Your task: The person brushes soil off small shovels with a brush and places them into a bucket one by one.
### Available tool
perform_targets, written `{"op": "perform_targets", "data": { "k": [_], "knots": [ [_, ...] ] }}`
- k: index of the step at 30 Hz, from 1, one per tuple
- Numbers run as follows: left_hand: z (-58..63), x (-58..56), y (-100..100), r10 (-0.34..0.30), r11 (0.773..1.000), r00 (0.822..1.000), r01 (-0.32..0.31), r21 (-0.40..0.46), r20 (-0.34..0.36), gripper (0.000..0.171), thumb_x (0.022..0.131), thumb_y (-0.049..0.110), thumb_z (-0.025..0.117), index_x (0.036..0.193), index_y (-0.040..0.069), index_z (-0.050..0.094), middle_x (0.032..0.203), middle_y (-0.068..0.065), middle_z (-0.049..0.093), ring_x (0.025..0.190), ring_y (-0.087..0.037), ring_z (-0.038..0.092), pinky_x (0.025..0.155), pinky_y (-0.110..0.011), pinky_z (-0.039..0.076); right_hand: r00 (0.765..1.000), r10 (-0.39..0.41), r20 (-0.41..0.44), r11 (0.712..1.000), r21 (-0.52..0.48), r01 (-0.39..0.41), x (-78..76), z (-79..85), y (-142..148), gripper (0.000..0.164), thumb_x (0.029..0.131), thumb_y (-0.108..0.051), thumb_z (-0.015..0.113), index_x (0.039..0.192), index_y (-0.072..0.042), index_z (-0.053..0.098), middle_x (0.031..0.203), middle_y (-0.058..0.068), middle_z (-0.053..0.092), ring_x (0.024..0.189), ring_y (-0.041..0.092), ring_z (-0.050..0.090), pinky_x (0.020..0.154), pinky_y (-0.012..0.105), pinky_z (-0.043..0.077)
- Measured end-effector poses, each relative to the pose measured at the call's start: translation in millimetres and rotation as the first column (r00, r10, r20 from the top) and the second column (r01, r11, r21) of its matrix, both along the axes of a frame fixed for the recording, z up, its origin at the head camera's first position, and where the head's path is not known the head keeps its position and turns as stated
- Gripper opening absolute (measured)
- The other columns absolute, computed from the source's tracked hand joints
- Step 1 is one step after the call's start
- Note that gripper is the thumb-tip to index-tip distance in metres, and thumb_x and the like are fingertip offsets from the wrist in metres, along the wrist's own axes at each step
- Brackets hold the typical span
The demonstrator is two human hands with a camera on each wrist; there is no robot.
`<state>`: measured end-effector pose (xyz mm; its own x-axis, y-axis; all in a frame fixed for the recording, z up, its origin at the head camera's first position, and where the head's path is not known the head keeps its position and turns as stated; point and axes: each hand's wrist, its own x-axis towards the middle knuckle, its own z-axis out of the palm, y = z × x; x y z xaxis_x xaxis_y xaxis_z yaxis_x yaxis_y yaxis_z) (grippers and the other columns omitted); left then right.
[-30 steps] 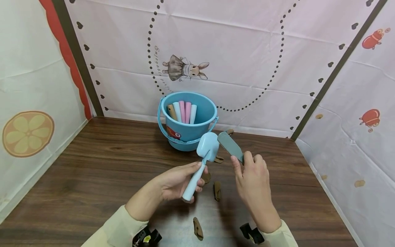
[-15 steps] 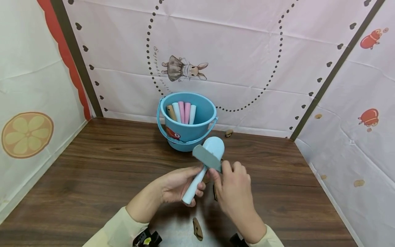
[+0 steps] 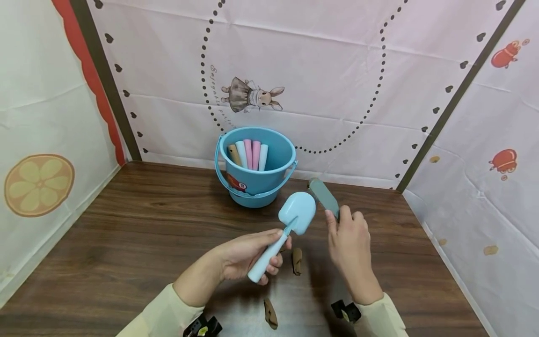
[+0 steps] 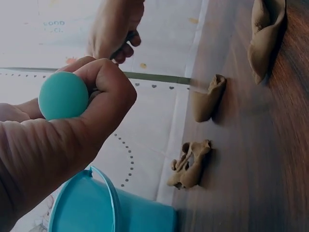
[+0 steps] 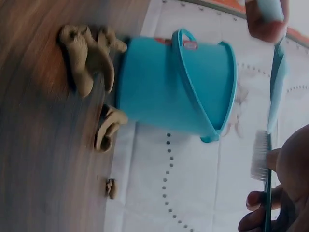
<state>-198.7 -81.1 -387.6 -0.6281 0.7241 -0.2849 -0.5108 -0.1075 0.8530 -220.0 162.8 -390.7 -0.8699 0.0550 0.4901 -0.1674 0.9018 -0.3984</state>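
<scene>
My left hand (image 3: 248,257) grips the handle of a light blue toy shovel (image 3: 298,211), its blade pointing up and away over the table. In the left wrist view the handle's round end (image 4: 63,95) shows inside the curled fingers. To the right, my right hand (image 3: 349,243) holds a grey-green brush (image 3: 323,196) by one end. Its pale bristles (image 5: 260,157) show in the right wrist view. Brush and blade are close but look apart in the head view. Below the hands lie brown, clay-like pieces (image 3: 296,261) on the table.
A blue bucket (image 3: 257,182) stands upright at the back, with several pink, light blue and brown handles (image 3: 252,154) sticking up inside. One brown piece (image 3: 271,313) lies near the front. Printed cloth walls (image 3: 328,84) enclose the wooden table (image 3: 126,243) at the back and sides.
The brush crossed leftward over the shovel blade half a second ago, and is now back to its right. The shovel has shifted slightly right and tilted more that way. The bucket stays put.
</scene>
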Motion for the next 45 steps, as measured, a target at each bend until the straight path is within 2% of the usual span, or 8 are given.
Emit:
{"op": "perform_targets", "data": {
  "k": [4,9,12,18,22,33,41,45],
  "knots": [
    [0.3,-0.2,0.0,0.019,1.0,1.0,-0.019,0.009,0.025,0.037,0.107,0.05,0.039,0.119,0.016,0.05,0.077,0.002,0.049,0.066,-0.01,0.049,0.058,-0.028,0.044,0.999,0.033,-0.029,0.999,-0.015,-0.033,8.4,4.5,-5.3,0.043,0.106,-0.048,0.044,0.092,-0.007,0.049,0.08,0.01,0.041,0.07,0.027,0.042,0.062,0.039,0.037],
    [-0.7,-1.2,-0.3,0.034,0.999,0.998,-0.035,0.011,0.043,0.036,0.109,0.047,0.033,0.117,0.016,0.049,0.076,0.002,0.047,0.066,-0.009,0.047,0.058,-0.027,0.044,0.98,0.19,-0.056,0.981,0.034,-0.189,31.8,7.1,-31.7,0.038,0.104,-0.046,0.051,0.091,-0.01,0.052,0.078,0.005,0.041,0.067,0.019,0.04,0.06,0.033,0.036],
    [0.2,-0.6,0.8,0.036,0.999,0.999,-0.036,0.0,0.021,0.035,0.11,0.046,0.032,0.115,0.015,0.048,0.075,0.002,0.047,0.065,-0.009,0.046,0.057,-0.026,0.044,0.968,0.245,-0.059,0.968,0.076,-0.24,35.7,3.3,-39.6,0.036,0.104,-0.044,0.053,0.091,-0.01,0.052,0.075,0.002,0.038,0.064,0.014,0.036,0.058,0.029,0.034],
    [3.1,0.8,3.8,0.033,0.998,0.998,-0.035,-0.046,-0.053,0.035,0.11,0.045,0.033,0.113,0.014,0.049,0.073,0.001,0.047,0.062,-0.01,0.045,0.055,-0.026,0.041,0.989,0.138,-0.056,0.99,0.009,-0.137,14.4,0.5,-20.9,0.037,0.106,-0.044,0.047,0.093,-0.01,0.051,0.077,0.006,0.04,0.065,0.019,0.039,0.057,0.033,0.036],
    [3.3,0.6,3.3,0.027,0.999,0.999,-0.028,-0.043,-0.03,0.034,0.11,0.045,0.034,0.113,0.015,0.051,0.073,0.001,0.048,0.063,-0.011,0.047,0.056,-0.027,0.042,0.998,0.063,-0.018,0.998,-0.015,-0.063,6.3,2.8,-6.3,0.042,0.107,-0.047,0.041,0.093,-0.008,0.05,0.078,0.009,0.041,0.065,0.023,0.04,0.058,0.036,0.036],
    [3.8,-2.7,-4.2,0.054,0.998,0.998,-0.054,-0.021,0.023,0.037,0.11,0.046,0.03,0.114,0.014,0.048,0.075,0.003,0.047,0.065,-0.008,0.046,0.058,-0.025,0.043,0.969,0.248,0.011,0.966,0.076,-0.249,39.7,7.6,-39.8,0.034,0.105,-0.045,0.05,0.095,-0.013,0.054,0.075,0.002,0.04,0.063,0.016,0.039,0.056,0.03,0.035],
    [4.3,-2.8,-3.4,0.047,0.997,0.998,-0.049,-0.052,-0.045,0.037,0.108,0.047,0.04,0.114,0.012,0.05,0.074,0.001,0.049,0.064,-0.01,0.047,0.056,-0.026,0.042,0.995,0.095,0.038,0.995,-0.011,-0.095,11.4,8.2,-12.9,0.043,0.107,-0.049,0.04,0.093,-0.009,0.051,0.077,0.009,0.042,0.066,0.023,0.042,0.058,0.035,0.036],
    [4.2,-2.2,-3.2,0.051,0.998,0.998,-0.052,-0.044,-0.038,0.037,0.108,0.047,0.039,0.113,0.013,0.051,0.074,0.001,0.048,0.065,-0.01,0.047,0.056,-0.027,0.043,0.994,0.105,0.044,0.994,-0.027,-0.103,14.1,14.6,-10.6,0.043,0.107,-0.049,0.041,0.094,-0.009,0.052,0.078,0.009,0.043,0.065,0.022,0.042,0.057,0.035,0.037]
  ]
}}
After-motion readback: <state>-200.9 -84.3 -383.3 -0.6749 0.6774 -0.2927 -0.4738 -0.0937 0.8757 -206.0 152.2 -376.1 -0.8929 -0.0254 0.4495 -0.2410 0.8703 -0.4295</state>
